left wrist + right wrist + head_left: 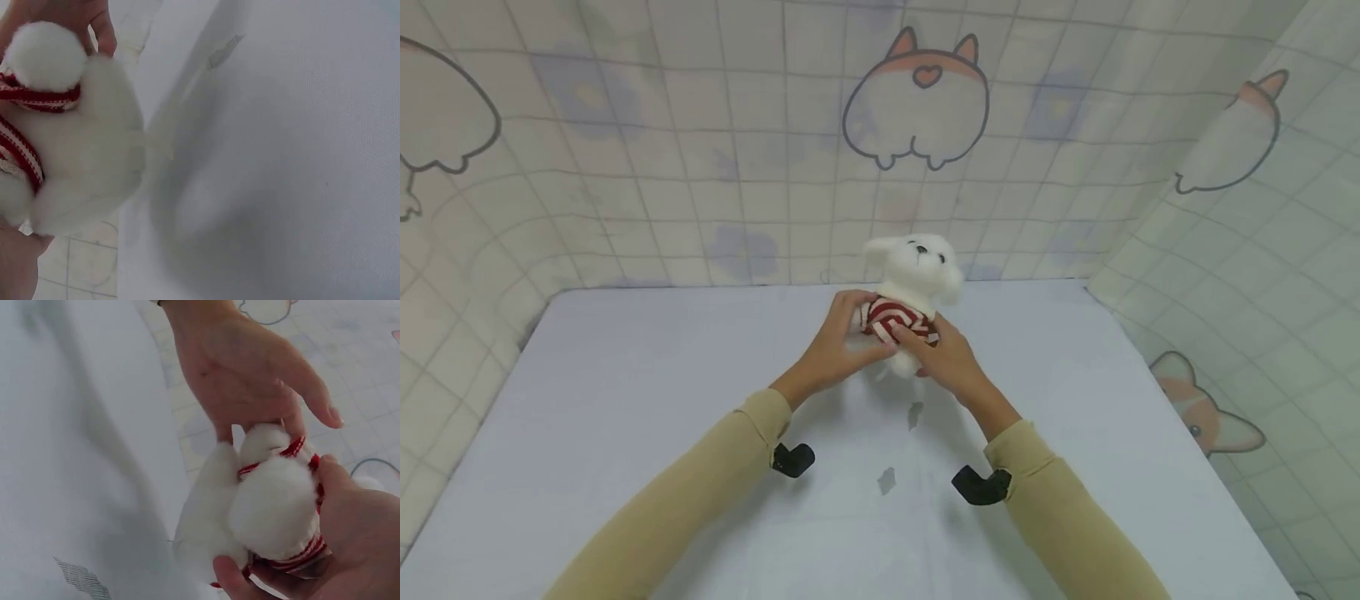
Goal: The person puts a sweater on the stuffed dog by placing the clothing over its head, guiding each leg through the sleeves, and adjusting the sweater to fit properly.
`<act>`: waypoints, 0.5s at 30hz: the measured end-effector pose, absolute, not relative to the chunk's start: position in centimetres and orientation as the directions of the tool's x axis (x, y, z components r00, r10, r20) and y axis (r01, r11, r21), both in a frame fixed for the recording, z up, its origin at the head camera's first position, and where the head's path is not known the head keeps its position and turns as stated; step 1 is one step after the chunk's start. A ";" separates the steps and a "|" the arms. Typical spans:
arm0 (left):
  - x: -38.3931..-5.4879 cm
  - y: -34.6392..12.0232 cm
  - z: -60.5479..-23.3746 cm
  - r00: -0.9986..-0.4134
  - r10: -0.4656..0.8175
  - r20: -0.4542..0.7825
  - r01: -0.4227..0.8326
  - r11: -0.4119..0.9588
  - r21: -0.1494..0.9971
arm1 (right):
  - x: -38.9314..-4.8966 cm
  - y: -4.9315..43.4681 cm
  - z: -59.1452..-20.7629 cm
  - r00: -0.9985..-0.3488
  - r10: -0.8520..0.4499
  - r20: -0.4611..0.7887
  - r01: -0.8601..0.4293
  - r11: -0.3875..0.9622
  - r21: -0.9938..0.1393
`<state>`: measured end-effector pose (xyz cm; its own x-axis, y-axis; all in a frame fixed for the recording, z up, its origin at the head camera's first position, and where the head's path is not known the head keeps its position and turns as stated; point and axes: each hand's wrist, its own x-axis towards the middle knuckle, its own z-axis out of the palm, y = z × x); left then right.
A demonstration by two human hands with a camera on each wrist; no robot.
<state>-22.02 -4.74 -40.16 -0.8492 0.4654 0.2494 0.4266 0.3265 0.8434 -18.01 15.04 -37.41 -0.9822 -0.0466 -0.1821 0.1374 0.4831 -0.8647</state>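
A white plush dog (920,265) in a red-and-white striped sweater (895,318) is held above the far part of the table, its face tipped upward. My left hand (835,348) grips one side of its body, fingers at the sweater and thumb low by the legs. From the other side my right hand (952,357) holds it, thumb across the sweater's front. In the left wrist view the white underside of the plush dog (94,150) shows, with a pale tag. The right wrist view has my left hand (244,369) above and my right hand (362,531) below, around the toy.
A white-covered table (655,375) lies beneath, with small grey patches (887,481) near its middle. Curtains (760,150) with a grid and cartoon corgis surround its back and sides. Black wrist mounts (982,487) stick out from both tan sleeves (1060,508).
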 end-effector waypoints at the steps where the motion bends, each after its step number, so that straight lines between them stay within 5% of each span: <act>1: -22.0 -4.7 -40.1 -0.846 0.470 0.251 0.426 0.313 0.849 | -18.1 15.2 -37.6 -0.984 -0.044 -0.170 0.129 0.478 -0.869; 8: -22.0 -5.2 -39.8 -0.869 0.440 0.228 0.363 0.252 0.897 | -19.0 15.8 -38.3 -0.992 0.000 -0.123 0.107 0.496 -0.862; 15: -21.7 -5.3 -40.4 -0.930 0.335 0.153 0.276 0.359 0.892 | -19.3 15.5 -38.7 -0.994 0.002 -0.110 0.103 0.365 -0.925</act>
